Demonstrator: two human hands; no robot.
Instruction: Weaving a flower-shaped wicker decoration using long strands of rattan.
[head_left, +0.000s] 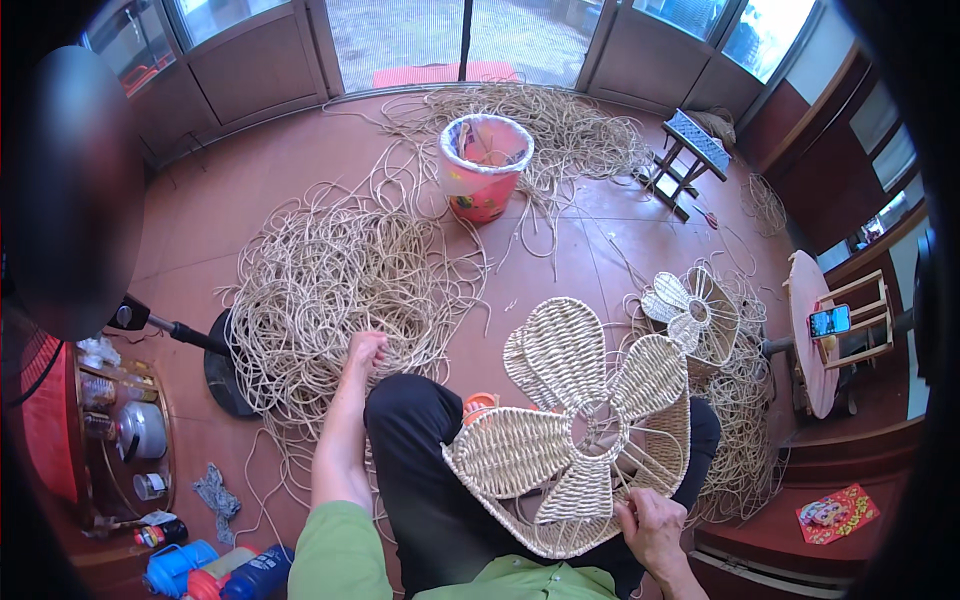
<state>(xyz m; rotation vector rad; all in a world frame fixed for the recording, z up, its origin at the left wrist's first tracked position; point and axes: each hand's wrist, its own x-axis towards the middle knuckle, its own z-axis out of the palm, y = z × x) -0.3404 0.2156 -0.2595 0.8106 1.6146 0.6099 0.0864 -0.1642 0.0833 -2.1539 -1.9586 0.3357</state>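
Note:
A woven basket (520, 452) of pale twisted cord lies tilted across my lap. Its front bears a large flower shape with broad woven petals around an open ring, and bare spokes show on the right side. My right hand (655, 525) is closed at the basket's lower right edge, thumb against the weave. Away to the left, my left hand (369, 349) makes a fist in front of a big loose heap of cord (330, 280). Whatever that fist may hold is hidden, though a strand is likely too thin to make out.
A smaller flower basket (698, 310) stands on more cord at right. Ahead are a red lined bin (484, 170), another cord heap (540, 120) and a low stool (690, 150). A phone (830, 321) rests by a pink round-topped piece. Bottles (255, 575) and a fan base (222, 370) are left.

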